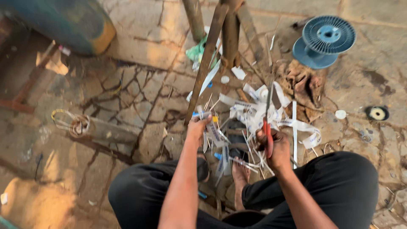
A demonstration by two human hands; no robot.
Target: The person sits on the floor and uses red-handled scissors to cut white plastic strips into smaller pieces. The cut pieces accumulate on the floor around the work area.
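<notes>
White printed strip (214, 133), a narrow band of tape or label stock, was clamped in the grip of the left hand (197, 127), the fingers folded tight around it at about the centre of the view, above the person's bare foot (241, 178). The right hand (277, 146) was closed firmly around the red handles of a pair of scissors (268, 114), whose dark blades pointed up and away from the person; whether the blades were apart or together could not be told. The two hands were near each other but not touching.

A loose heap of cut white strips (263, 114) lay on the cracked stone floor (144, 97) just beyond the hands, spreading toward the right knee. The person sat cross-legged in black trousers (339, 182).

A rusty metal bar (207, 59) leaned diagonally behind the left hand, beside other upright rusty legs. A blue empty spool (326, 40) lay at the upper right, well apart from the hands. A small black-and-yellow reel (377, 113) sat on the floor at the far right. A coil of wire (72, 123) lay at the left, and a blue drum with a yellow edge (68, 23) stood at the upper left.
</notes>
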